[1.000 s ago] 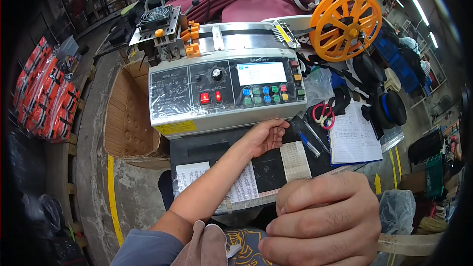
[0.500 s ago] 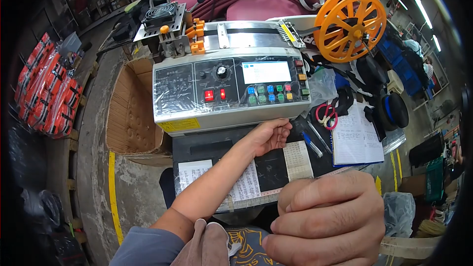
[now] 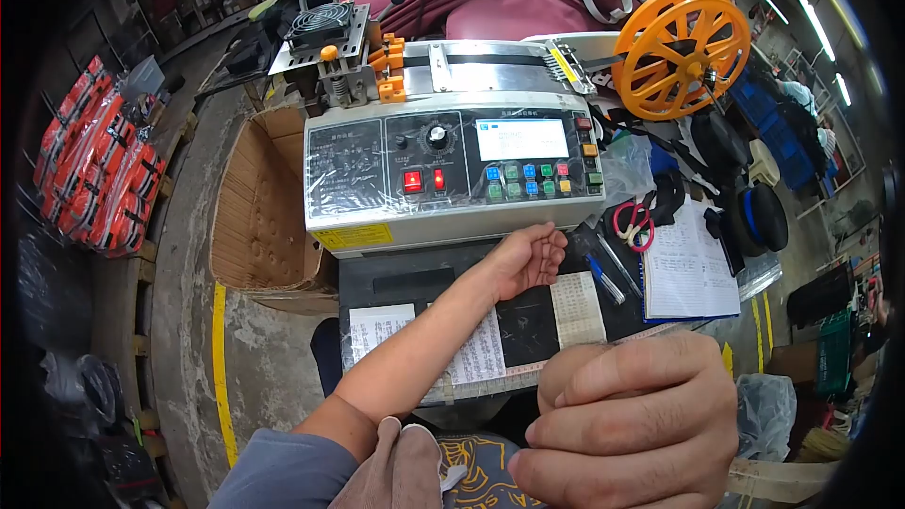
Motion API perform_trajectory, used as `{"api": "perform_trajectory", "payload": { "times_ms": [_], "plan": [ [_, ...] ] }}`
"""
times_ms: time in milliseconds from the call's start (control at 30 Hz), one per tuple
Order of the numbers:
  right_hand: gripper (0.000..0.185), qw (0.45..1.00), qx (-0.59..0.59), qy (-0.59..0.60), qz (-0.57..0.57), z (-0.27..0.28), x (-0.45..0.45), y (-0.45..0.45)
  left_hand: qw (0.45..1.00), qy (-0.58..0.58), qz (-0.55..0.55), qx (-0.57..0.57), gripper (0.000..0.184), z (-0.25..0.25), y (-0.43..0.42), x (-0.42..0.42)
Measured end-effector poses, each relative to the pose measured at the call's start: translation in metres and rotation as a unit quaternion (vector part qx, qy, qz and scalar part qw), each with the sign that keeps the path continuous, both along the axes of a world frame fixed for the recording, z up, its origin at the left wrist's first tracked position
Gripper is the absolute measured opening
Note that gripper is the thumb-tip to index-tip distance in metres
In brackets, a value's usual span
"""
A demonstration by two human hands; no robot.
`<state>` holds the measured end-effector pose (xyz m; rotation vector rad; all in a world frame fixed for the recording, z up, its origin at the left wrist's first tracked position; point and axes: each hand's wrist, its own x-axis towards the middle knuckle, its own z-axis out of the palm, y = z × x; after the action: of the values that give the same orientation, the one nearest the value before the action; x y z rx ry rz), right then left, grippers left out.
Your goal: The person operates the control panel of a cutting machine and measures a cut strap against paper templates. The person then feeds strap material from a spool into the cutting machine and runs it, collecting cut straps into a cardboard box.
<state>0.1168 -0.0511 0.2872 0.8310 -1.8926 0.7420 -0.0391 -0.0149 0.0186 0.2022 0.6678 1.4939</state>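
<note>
My left hand (image 3: 530,259) rests palm up on the black tabletop, just in front of the strap-cutting machine (image 3: 452,212). Its fingers are loosely curled in, and nothing shows in them. Close to the camera, my right hand (image 3: 632,419) is closed in a fist with its back towards me; whatever it may hold is hidden. The machine has a lit screen (image 3: 521,139), a dial (image 3: 436,138), coloured buttons and a red lit switch (image 3: 412,182). A black strap (image 3: 509,60) runs along its top from an orange reel (image 3: 683,55). Printed paper slips (image 3: 577,309) lie near my left hand.
Pink-handled scissors (image 3: 633,226), pens (image 3: 605,280) and an open notebook (image 3: 693,269) lie to the right. A cardboard box (image 3: 259,217) stands left of the machine. Maroon fabric (image 3: 528,19) is heaped behind it. Orange packed bags (image 3: 99,170) are stacked at the far left.
The whole scene has shifted slightly right as the camera turned. The text on the screen looks different. Both hands keep nearly the same pose.
</note>
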Motion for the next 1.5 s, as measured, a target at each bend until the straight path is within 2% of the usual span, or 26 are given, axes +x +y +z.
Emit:
{"api": "perform_trajectory", "payload": {
  "times_ms": [67, 100, 367, 600, 800, 833, 900, 933, 1000, 1500],
  "plan": [
    [0.002, 0.992, 0.046, -0.119, 0.016, 0.016, 0.013, 0.013, 1.000, -0.002, -0.001, 0.000, 0.035, -0.002, 0.001, -0.001],
    [0.003, 0.986, 0.063, -0.156, 0.021, 0.019, 0.016, 0.016, 1.000, -0.001, 0.001, -0.003, 0.034, -0.003, 0.001, -0.001],
    [0.002, 0.983, 0.084, -0.156, 0.038, 0.019, 0.012, 0.019, 1.000, -0.004, -0.014, 0.017, 0.031, -0.005, 0.000, 0.000],
    [0.014, 0.994, 0.040, -0.094, 0.026, 0.008, 0.008, 0.011, 0.994, -0.003, -0.095, 0.052, 0.032, 0.002, -0.004, 0.007],
    [0.025, 0.995, -0.078, 0.061, -0.025, -0.014, -0.001, -0.013, 0.995, 0.012, -0.092, 0.039, 0.032, 0.002, -0.004, 0.005],
    [0.027, 0.994, -0.093, 0.055, -0.027, -0.013, -0.001, -0.017, 0.995, 0.015, -0.090, 0.037, 0.032, 0.002, -0.004, 0.005],
    [0.018, 0.997, -0.070, -0.036, -0.018, 0.003, 0.006, -0.014, 0.995, 0.013, -0.091, 0.037, 0.031, 0.002, -0.004, 0.005],
    [0.009, 0.994, 0.004, -0.103, 0.019, 0.016, 0.012, 0.007, 0.995, 0.012, -0.092, 0.037, 0.031, 0.002, -0.004, 0.005],
    [0.005, 0.981, 0.077, -0.169, 0.057, 0.023, 0.014, 0.019, 0.995, 0.015, -0.092, 0.036, 0.031, 0.001, -0.004, 0.005],
    [0.007, 0.979, 0.092, -0.164, 0.081, 0.024, 0.014, 0.021, 0.997, 0.017, -0.073, 0.023, 0.030, -0.003, -0.002, 0.007]
  ]
}}
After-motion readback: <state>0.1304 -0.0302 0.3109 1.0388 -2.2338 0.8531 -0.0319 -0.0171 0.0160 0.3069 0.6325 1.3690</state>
